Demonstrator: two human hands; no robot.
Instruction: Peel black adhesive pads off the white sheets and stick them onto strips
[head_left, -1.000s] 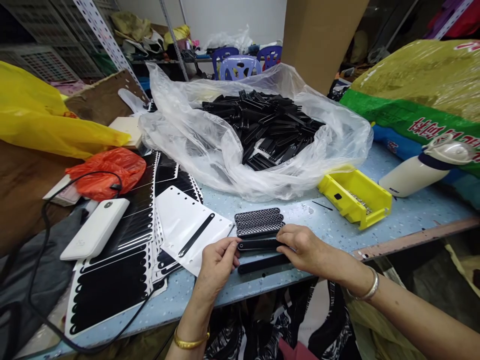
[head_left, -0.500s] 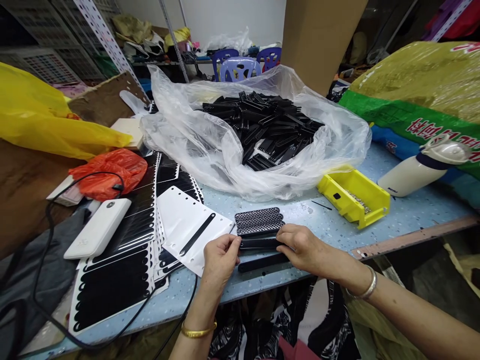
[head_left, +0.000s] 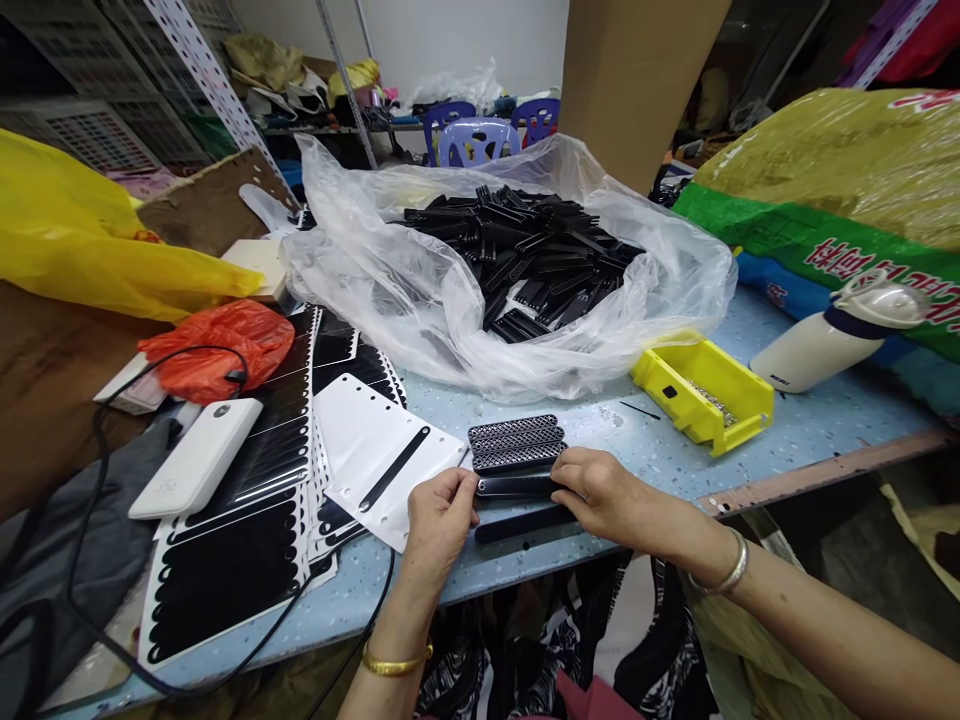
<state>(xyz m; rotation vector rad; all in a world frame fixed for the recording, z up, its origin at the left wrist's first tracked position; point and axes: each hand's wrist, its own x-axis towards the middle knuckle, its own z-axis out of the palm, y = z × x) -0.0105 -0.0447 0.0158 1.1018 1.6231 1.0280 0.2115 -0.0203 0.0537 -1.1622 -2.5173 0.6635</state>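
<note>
My left hand (head_left: 442, 508) is closed, with thumb and fingertips at the left end of a smooth black strip (head_left: 514, 487) with rounded ends. My right hand (head_left: 598, 492) pinches the same strip near its right end. Just beyond it several black strips with a mesh pattern (head_left: 516, 442) lie side by side. Closer to the table edge rests another black strip (head_left: 521, 524), its right end partly under my right hand. Left of my hands is a white backing sheet (head_left: 360, 425) bearing a single narrow black sticker (head_left: 395, 468).
A clear plastic bag (head_left: 442, 340) holds a heap of black pieces (head_left: 525, 240). To the right stand a yellow bin (head_left: 675, 405) with small metal parts and a white bottle (head_left: 814, 350). Sheets of black stickers (head_left: 225, 575), a white power bank (head_left: 196, 458) and a cable (head_left: 69, 560) occupy the left.
</note>
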